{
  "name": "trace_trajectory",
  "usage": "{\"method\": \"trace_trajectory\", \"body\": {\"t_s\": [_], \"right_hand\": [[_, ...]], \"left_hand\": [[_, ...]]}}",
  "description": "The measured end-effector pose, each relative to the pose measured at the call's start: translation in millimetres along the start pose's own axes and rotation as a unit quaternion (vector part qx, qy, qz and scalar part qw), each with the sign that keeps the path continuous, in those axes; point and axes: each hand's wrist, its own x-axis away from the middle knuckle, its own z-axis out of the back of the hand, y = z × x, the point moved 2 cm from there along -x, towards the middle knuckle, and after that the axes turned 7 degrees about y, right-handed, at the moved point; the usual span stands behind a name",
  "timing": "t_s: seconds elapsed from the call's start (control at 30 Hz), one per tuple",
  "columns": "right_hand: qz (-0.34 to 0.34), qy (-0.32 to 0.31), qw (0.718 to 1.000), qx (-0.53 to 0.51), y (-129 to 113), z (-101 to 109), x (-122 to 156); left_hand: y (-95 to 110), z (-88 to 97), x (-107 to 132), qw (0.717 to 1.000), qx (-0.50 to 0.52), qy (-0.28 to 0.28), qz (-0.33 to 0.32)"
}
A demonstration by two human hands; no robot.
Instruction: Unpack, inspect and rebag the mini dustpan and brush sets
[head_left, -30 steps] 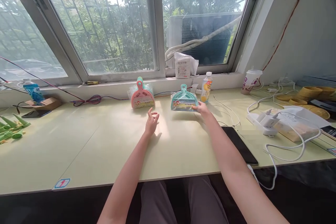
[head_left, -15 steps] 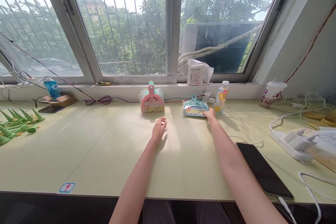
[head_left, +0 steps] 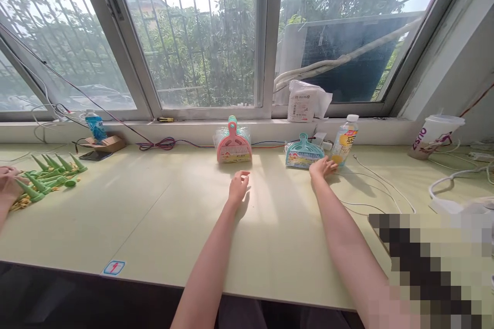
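The teal dustpan-and-brush set (head_left: 304, 155) stood upright toward the back of the tabletop (head_left: 154, 221), in a clear wrapper. At its lower right corner was the right hand (head_left: 323, 167), fingers loosely spread; whether they touched the set could not be told. Just beyond that hand stood a drink bottle (head_left: 345, 140) with a white cap. To the left of the teal set, a pink dustpan-and-brush set (head_left: 233, 147) stood upright, apart from it. The left hand (head_left: 239, 186) was in front of the pink set, empty, its fingers half curled. A white package (head_left: 301, 105) sat on the windowsill behind. Farther out, a lidded cup (head_left: 434, 138) stood at the right, and green cone-shaped pieces (head_left: 50, 172) lay at the left near another person's hand (head_left: 8, 185).
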Motion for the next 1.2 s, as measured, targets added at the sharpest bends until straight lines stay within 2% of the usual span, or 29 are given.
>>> {"method": "trace_trajectory", "body": {"t_s": [0.1, 0.23, 0.47, 0.53, 0.6, 0.67, 0.73, 0.77, 0.83, 0.93, 1.07, 1.2], "right_hand": [[0.035, 0.015, 0.999, 0.02, 0.5, 0.6, 6.3], [0.062, 0.002, 0.998, 0.018, -2.9, 1.6, 13.2], [0.127, 0.017, 0.992, -0.018, -20.9, 14.0, 27.0], [0.159, 0.045, 0.986, -0.035, -30.3, 20.5, 36.0], [0.221, 0.055, 0.972, -0.057, -44.4, 24.1, 50.9], [0.303, 0.011, 0.95, -0.078, -62.7, 20.4, 73.3], [0.369, -0.083, 0.92, -0.1, -82.7, 8.0, 102.8], [0.381, -0.136, 0.908, -0.114, -92.3, -0.7, 118.8], [0.358, -0.222, 0.896, -0.141, -110.2, -20.1, 149.6], [0.268, -0.292, 0.903, -0.166, -132.1, -46.4, 183.1], [0.164, -0.307, 0.923, -0.163, -148.6, -64.7, 195.1], [0.135, -0.305, 0.934, -0.128, -149.7, -70.2, 189.0]], "left_hand": [[-2.6, 2.1, -1.8, 1.0, 0.005, 0.011, 0.005], [-4.2, 3.6, -1.9, 1.0, 0.01, 0.014, 0.013], [-3.4, 6.7, -1.6, 0.999, 0.012, 0.015, 0.033], [-3.3, 7.0, -1.9, 0.999, 0.011, 0.016, 0.032], [-3.7, 7.6, -2.4, 0.999, 0.011, 0.019, 0.032], [-4.4, 9.0, -3.1, 0.999, 0.017, 0.028, 0.037], [-5.5, 11.7, -4.4, 0.998, 0.021, 0.047, 0.042], [-6.1, 13.5, -5.2, 0.997, 0.021, 0.059, 0.044], [-7.4, 18.0, -7.3, 0.994, 0.018, 0.092, 0.051], [-8.5, 24.8, -10.4, 0.988, 0.017, 0.142, 0.067], [-8.7, 29.3, -13.0, 0.982, 0.024, 0.168, 0.083], [-10.4, 28.3, -14.5, 0.983, 0.032, 0.162, 0.084]]}}
